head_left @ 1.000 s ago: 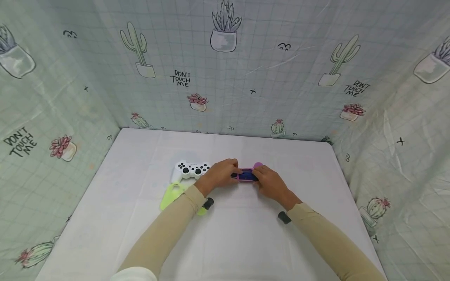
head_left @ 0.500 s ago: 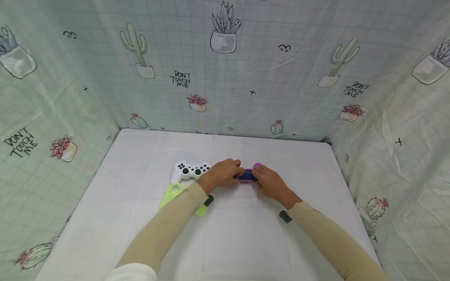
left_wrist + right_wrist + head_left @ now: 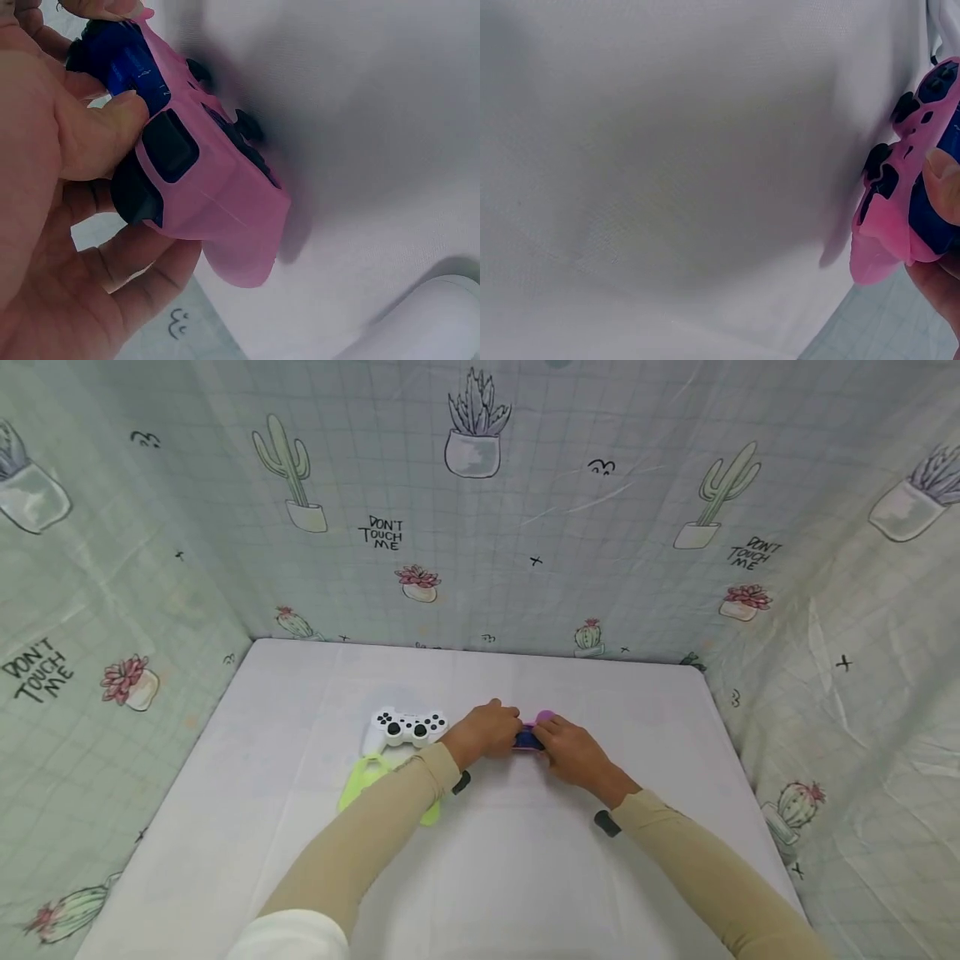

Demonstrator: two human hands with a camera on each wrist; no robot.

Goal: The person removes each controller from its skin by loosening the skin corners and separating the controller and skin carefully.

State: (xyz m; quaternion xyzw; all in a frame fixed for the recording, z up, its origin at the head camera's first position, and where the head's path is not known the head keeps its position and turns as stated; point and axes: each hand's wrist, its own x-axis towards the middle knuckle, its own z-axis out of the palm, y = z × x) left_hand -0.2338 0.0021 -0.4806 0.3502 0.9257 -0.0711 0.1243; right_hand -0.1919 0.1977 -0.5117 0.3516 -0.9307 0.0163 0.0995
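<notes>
Both hands hold one blue game controller [image 3: 527, 740] in a pink silicone cover [image 3: 217, 184]. My left hand [image 3: 487, 731] grips one end; in the left wrist view its thumb lies on the bare blue body beside the black shoulder buttons, with fingers curled beneath. There the cover wraps the grip and goes round the buttons. My right hand [image 3: 573, 752] grips the other end. In the right wrist view its thumb [image 3: 943, 180] presses on the blue shell, and a pink flap of the cover [image 3: 889, 229] is folded near the grip. Black thumbsticks face the table side.
A white game controller [image 3: 411, 727] lies on the white table [image 3: 525, 877] left of my left hand. Just below it is a lime-green silicone cover [image 3: 363, 774], partly hidden by my left sleeve. Patterned cloth walls [image 3: 480, 543] surround the table's back and sides.
My left hand and forearm have shifted right, so less of the blue controller shows between the hands. My right hand stays at its end. The head view has tilted slightly.
</notes>
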